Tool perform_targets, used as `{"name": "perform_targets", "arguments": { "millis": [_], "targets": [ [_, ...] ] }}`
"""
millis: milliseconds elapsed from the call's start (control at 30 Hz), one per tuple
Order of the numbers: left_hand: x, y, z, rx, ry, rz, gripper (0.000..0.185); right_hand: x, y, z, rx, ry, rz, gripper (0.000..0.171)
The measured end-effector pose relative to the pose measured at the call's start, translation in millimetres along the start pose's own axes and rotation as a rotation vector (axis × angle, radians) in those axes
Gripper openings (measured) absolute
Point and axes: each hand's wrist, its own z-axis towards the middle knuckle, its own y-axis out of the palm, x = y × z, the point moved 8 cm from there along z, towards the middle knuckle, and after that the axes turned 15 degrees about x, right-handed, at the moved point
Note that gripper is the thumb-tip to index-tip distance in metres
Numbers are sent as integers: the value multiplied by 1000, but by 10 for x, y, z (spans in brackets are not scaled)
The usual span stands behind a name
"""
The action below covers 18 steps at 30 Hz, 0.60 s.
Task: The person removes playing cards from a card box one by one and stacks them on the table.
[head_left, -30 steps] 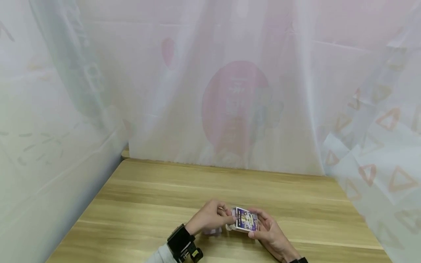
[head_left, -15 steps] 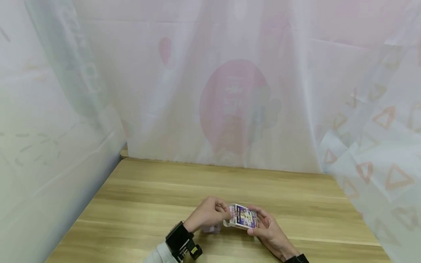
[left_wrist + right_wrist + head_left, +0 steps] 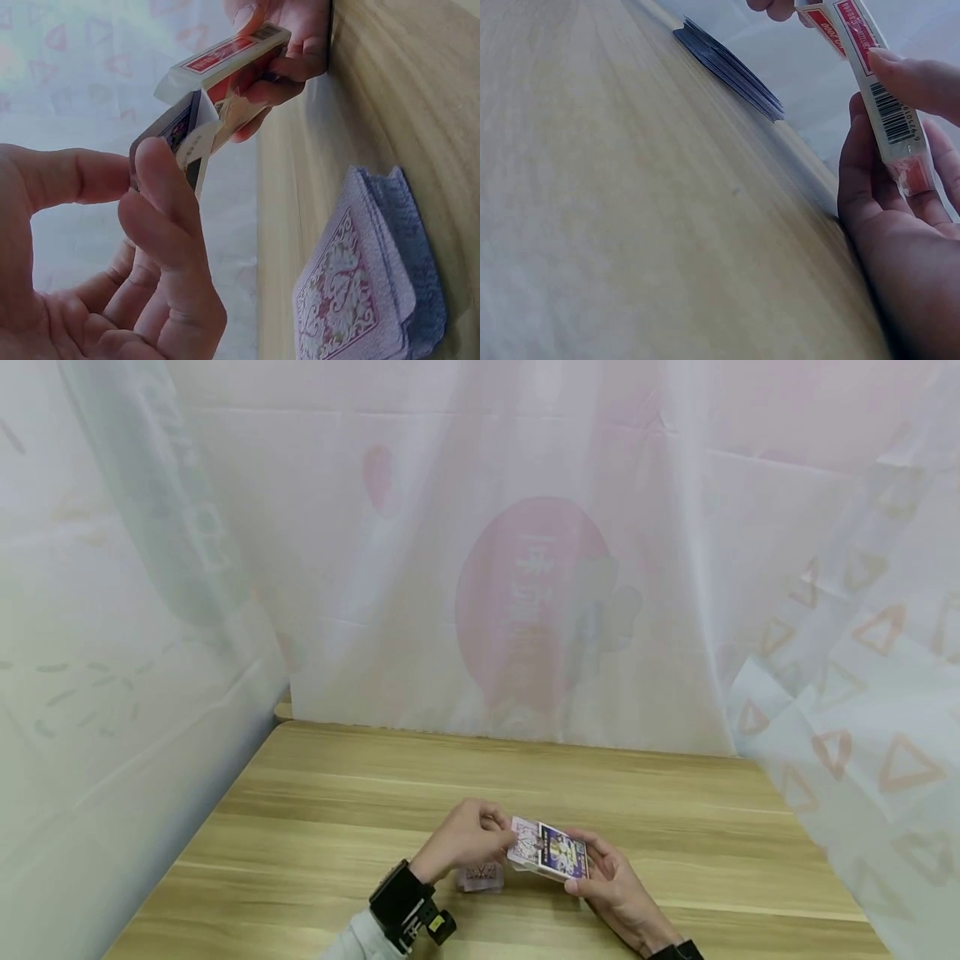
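The right hand's grip (image 3: 611, 881) curls round the card box (image 3: 558, 852), held just above the desk (image 3: 337, 793), while the left hand (image 3: 461, 843) pinches the cards (image 3: 176, 135) at the box's open flap end. Left of the box, a loose pile of cards (image 3: 480, 877) lies on the desk. The thin cardboard box looks light and crushable, best held by its long edges; the cards look slick.

Barcode, digits too blurred to read, on card box (image 3: 889, 112) edge.
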Motion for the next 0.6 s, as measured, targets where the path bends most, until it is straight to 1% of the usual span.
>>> {"name": "perform_targets", "arguments": {
  "millis": [167, 267, 400, 600],
  "targets": [
    [-16, -88, 41, 25, -36, -72, 6, -8, 4, 9, -1, -3, 14, 73],
    [-11, -147, 67, 59, -39, -79, 7, -15, -2, 7, -2, -5, 13, 73],
    [0, -218, 102, 107, -27, -54, 10, -21, -16, 5, -9, -3, 21, 73],
    [-15, -329, 148, 152, -5, -10, 14, -22, -17, 0, -25, -13, 44, 74]
  ]
}}
